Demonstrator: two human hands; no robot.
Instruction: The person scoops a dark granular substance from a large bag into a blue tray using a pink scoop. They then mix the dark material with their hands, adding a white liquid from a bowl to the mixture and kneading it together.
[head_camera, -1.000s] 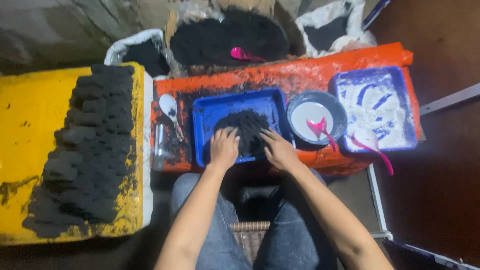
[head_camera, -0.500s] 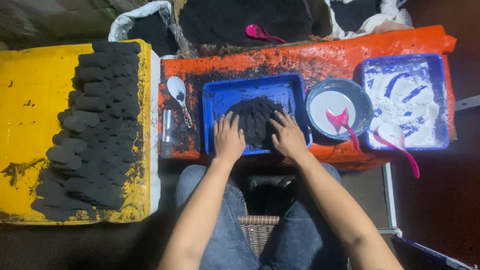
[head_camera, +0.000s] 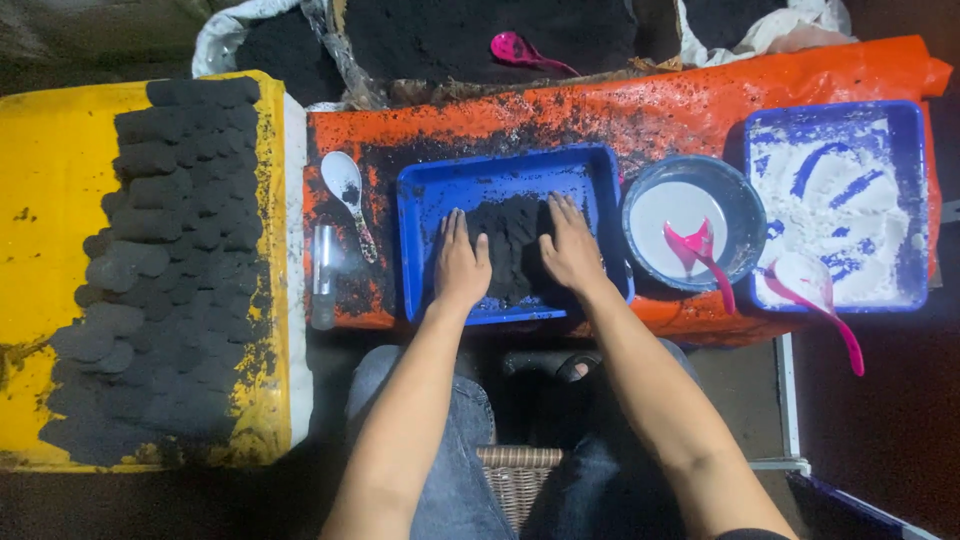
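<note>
A blue tray (head_camera: 430, 190) sits on an orange-covered table (head_camera: 690, 100) and holds a mound of black powder (head_camera: 512, 245). My left hand (head_camera: 461, 265) lies flat against the mound's left side, fingers together and pointing away from me. Pressed against the right side of the mound is my right hand (head_camera: 572, 245), also flat. Neither hand grips anything.
A yellow board (head_camera: 45, 250) at the left carries several rows of black pressed cakes (head_camera: 165, 270). A white spoon (head_camera: 345, 185) lies left of the tray. To the right stand a round bowl (head_camera: 745, 205) with a pink scoop (head_camera: 700, 250) and a blue tray of white powder (head_camera: 835, 205).
The camera has shifted so the table appears lower and closer. Both hands have flattened and slid down along the sides of the black mound, which looks lower and more spread.
</note>
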